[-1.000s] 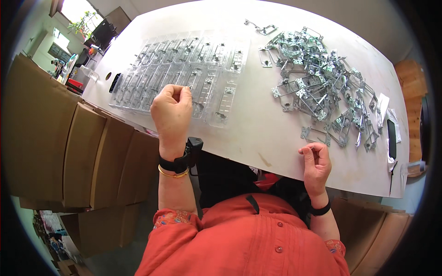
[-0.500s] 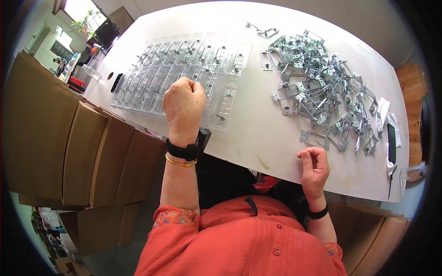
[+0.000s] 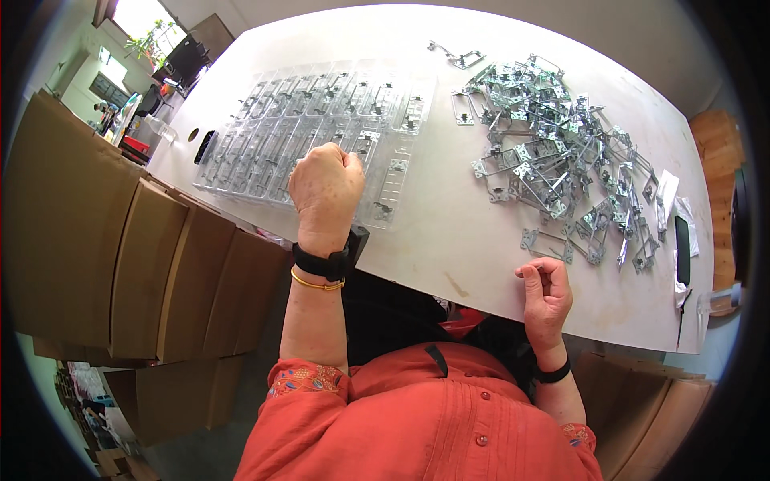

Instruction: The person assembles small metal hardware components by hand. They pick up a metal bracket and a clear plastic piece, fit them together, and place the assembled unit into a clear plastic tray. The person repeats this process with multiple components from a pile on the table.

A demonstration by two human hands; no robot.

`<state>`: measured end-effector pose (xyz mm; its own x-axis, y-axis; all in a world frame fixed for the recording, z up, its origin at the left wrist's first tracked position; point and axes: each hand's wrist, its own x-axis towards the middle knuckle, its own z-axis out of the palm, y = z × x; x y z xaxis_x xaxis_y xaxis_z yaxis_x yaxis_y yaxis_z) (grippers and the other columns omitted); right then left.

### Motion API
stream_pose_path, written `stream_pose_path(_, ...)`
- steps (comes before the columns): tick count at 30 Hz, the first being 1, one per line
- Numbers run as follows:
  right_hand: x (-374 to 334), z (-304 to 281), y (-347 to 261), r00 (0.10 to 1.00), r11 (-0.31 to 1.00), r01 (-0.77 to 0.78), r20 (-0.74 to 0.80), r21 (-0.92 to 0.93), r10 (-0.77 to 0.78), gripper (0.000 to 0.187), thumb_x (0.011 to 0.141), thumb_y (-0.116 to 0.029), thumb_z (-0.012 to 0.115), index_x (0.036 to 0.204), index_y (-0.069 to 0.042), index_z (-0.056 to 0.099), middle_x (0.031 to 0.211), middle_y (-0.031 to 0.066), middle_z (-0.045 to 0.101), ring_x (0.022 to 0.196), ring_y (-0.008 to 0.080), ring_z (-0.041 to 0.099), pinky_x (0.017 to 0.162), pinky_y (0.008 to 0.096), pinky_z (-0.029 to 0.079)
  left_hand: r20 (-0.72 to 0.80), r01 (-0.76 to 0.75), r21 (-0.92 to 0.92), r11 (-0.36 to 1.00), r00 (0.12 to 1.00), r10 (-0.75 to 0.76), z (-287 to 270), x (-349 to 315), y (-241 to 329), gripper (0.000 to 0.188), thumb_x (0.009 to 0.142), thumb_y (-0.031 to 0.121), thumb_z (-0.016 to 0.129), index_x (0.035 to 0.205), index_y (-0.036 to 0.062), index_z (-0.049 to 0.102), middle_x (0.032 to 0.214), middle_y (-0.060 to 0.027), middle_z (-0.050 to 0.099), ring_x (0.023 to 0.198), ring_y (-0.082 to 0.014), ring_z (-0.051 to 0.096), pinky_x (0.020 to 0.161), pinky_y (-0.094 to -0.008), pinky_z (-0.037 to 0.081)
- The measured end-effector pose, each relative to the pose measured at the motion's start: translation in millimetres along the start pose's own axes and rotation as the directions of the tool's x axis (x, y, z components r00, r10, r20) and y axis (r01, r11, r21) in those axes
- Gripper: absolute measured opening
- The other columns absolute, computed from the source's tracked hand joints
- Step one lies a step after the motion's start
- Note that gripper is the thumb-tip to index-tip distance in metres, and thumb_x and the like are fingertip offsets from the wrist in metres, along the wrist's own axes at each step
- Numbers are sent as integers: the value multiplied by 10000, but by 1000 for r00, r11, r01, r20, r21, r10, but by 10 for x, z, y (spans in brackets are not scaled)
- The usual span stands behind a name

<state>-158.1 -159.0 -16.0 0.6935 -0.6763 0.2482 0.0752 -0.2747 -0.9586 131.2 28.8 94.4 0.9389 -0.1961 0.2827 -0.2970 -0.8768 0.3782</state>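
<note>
My left hand [image 3: 326,190] is closed, knuckles up, over the near right part of a clear plastic compartment tray [image 3: 391,138]. Its fingertips are hidden under the hand, so what they hold cannot be seen. Metal brackets lie in the tray's compartments; one bright bracket [image 3: 368,137] sits just beyond my left hand. By the table's front edge, my right hand [image 3: 547,303] is curled with thumb and forefinger pinched. Anything between those fingers is too small to make out. Closest to it is a frame-shaped metal bracket [image 3: 547,244] at the near end of a loose heap of brackets [image 3: 553,152].
Two linked metal pieces [image 3: 457,56] lie apart at the table's far side. A black flat object [image 3: 682,248] rests on white wrapping at the right. Cardboard boxes [image 3: 140,264] stand against the table's left side. A dark clamp-like block [image 3: 357,240] sits at the front edge.
My left hand has shifted slightly right and toward me over the tray. The bright bracket beyond it appears a little nearer. My right hand has hardly moved.
</note>
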Motion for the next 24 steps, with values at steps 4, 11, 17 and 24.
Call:
stream_pose_path(4, 2, 2, 3, 1000, 1000, 5, 2, -7, -5, 100, 1085, -89, 700, 1117, -26, 630, 984, 13, 702, 898, 70, 648, 842, 229, 526, -22, -27, 28, 999, 999, 28, 48, -2, -40, 250, 951, 263, 748, 894, 32, 823, 827, -185, 782, 813, -371, 776, 774, -456, 592)
stream_pose_path(11, 7, -2, -32, 1000, 999, -4, 6, -32, 4, 102, 1089, -95, 696, 1112, -25, 625, 976, 12, 702, 897, 69, 646, 840, 228, 520, -79, -105, -146, 984, 992, 94, 4, 20, -151, 237, 1032, 191, 657, 1028, 11, 812, 807, -176, 779, 764, -315, 774, 711, -400, 580)
stream_pose_path(17, 2, 4, -13, 1000, 1000, -4, 11, -17, 4, 99, 1090, -93, 694, 1111, -25, 624, 980, 12, 701, 898, 68, 646, 843, 229, 521, -56, -167, -254, 953, 986, 158, -203, -59, -303, 258, 1064, 79, 563, 1187, -31, 761, 945, -163, 799, 825, -251, 776, 763, -379, 588)
stream_pose_path(24, 1, 0, -13, 1000, 999, -3, 14, -36, 4, 95, 1087, -89, 698, 1108, -26, 630, 978, 8, 700, 893, 68, 646, 834, 229, 523, -105, -328, -345, 879, 944, 311, -223, -251, -299, 254, 1047, 27, 547, 1179, -40, 753, 1069, -224, 797, 1017, -327, 785, 927, -386, 593)
